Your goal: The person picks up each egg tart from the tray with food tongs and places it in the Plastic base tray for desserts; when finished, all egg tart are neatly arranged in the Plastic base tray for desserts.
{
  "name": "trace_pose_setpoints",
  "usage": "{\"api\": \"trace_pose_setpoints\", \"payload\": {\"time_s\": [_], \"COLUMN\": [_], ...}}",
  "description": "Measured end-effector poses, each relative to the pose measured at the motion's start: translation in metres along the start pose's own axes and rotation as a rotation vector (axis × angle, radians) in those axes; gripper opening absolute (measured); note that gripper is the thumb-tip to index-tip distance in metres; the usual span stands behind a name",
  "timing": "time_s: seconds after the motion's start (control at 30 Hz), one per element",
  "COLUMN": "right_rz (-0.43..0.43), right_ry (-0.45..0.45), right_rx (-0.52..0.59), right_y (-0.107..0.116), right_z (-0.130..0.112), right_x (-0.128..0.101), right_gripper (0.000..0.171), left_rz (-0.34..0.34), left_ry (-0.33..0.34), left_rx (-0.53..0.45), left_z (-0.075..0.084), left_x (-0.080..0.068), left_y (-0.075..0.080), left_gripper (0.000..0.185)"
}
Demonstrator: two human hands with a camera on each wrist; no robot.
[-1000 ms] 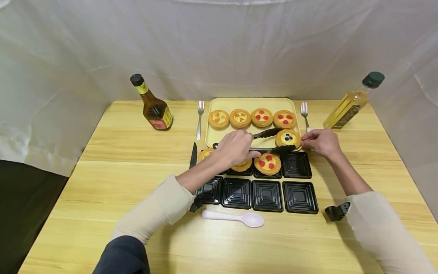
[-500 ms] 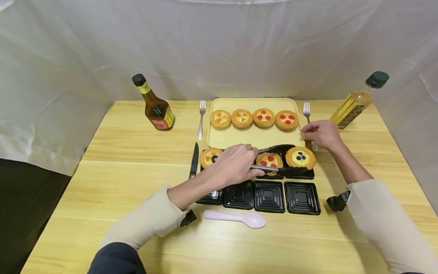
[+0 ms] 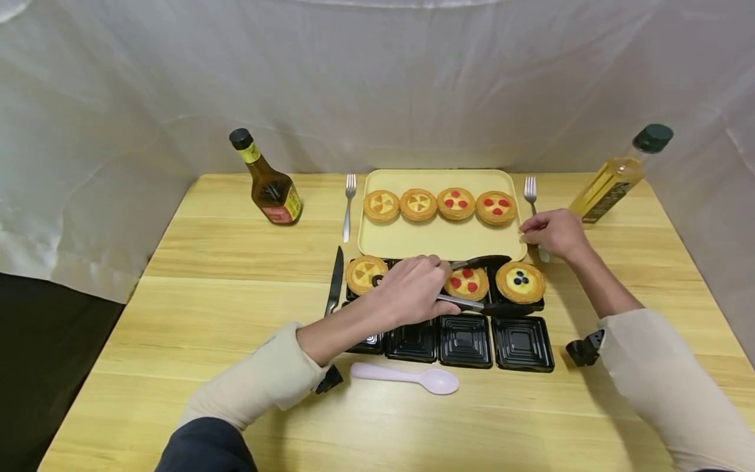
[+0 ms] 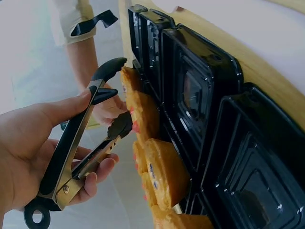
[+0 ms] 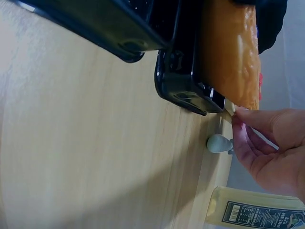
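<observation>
The blueberry tart (image 3: 520, 281) sits in the black cup (image 3: 533, 303) at the tips of the tongs (image 3: 472, 303), which are gripped in the left hand (image 3: 409, 292) with the arms spread either side of it. If the tongs are drawn back carelessly, the tart could be caught and tipped out, or the neighbouring red-dotted tart (image 3: 466, 283) nudged. The right hand (image 3: 551, 231), fingers curled, pinches the corner of the yellow tray (image 3: 439, 236); a tug there could shift the four tarts on it.

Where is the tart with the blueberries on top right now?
In the head view, the blueberry tart sits in the rightmost black tray of the back row, right of a red-dotted tart, just before the yellow tray.
</observation>
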State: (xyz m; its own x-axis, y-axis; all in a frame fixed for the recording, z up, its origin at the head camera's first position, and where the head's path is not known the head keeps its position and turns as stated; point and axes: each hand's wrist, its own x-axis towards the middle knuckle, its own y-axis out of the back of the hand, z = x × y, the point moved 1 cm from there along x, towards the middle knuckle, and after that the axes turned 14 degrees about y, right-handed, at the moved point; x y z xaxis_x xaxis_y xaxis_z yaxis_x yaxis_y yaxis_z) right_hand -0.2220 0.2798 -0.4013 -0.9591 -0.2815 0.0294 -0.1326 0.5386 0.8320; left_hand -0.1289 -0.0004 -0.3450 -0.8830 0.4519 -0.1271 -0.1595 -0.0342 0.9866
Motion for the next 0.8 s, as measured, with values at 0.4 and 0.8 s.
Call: {"api": "trace_pose_setpoints", "payload": {"time_s": [0.4, 0.8], "right_rz": [0.008, -0.012], "right_ry": [0.012, -0.013], "right_rx": [-0.002, 0.035], "right_y": [0.0, -0.001], "right_z": [0.0, 0.0], "right_x": [0.0, -0.001], "right_gripper": [0.022, 0.023], "left_rz": [0.059, 0.188], "left_ry": [0.235, 0.445], "left_rx": [-0.263, -0.235], "left_z": [-0.074, -0.168], "left_x": [-0.03, -0.017], "left_y": [0.015, 0.001], "left_gripper": [0.078, 0.074]}}
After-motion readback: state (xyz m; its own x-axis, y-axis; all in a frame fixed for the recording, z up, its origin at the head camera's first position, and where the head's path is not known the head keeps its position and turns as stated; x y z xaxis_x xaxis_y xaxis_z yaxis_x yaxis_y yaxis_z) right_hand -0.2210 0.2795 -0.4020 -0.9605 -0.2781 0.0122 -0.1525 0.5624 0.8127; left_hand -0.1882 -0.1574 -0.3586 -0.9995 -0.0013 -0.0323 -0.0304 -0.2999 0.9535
